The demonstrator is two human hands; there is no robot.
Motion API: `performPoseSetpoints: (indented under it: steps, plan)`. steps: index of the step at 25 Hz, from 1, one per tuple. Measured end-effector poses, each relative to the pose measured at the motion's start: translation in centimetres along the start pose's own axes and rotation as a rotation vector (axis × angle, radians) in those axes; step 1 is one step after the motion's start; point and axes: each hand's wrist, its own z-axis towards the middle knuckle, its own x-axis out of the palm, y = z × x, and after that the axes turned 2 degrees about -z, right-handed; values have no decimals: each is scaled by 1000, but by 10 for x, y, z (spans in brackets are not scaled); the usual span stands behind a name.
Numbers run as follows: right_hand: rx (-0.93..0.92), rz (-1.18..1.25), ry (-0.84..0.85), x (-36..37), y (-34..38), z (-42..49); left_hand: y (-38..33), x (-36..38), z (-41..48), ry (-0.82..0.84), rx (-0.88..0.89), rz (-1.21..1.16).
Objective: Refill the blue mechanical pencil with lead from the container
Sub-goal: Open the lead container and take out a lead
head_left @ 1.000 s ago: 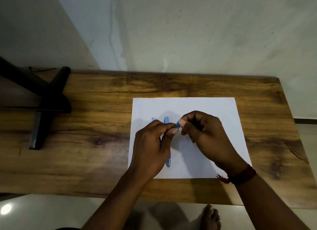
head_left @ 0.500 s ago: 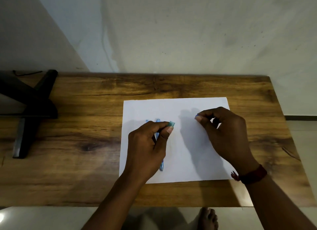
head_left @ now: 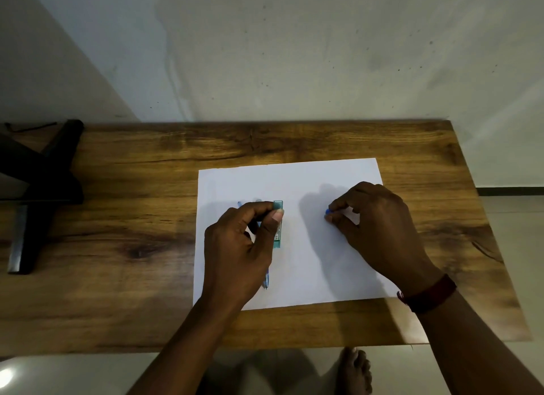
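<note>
Left hand (head_left: 238, 247) pinches teal lead container (head_left: 278, 225) over white paper (head_left: 294, 182), left half. Right hand (head_left: 374, 224), well apart at right, nips small blue cap (head_left: 327, 211) between thumb and forefinger. Pencil (head_left: 266, 281) tip shows under left hand, on paper.

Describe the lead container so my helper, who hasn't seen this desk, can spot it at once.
On the wooden table lies a white paper sheet. Over its left half, the left hand pinches the lead container. It is a flat teal case, unlike the slim blue pencil under that hand.
</note>
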Motion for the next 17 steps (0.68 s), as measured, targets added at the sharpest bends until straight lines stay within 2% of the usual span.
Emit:
performPoseSetpoints:
  steps: [3,5,8,12,15,17]
  plan:
    - [54,145,-112,-7,11,1,3,-8,0,-3,45,39]
    - [114,355,-145,-9,28,0,5,-10,-1,23,71,67]
    - [247,695,-18,-5,56,2,6,-12,-2,73,140,137]
    - [359,914,145,6,76,8,5,-15,-1,93,142,166]
    - [521,1051,220,13,75,10,1,-18,3,1,130,112]
    - [647,1296,287,16,73,9,-4,-18,6,-119,96,-25]
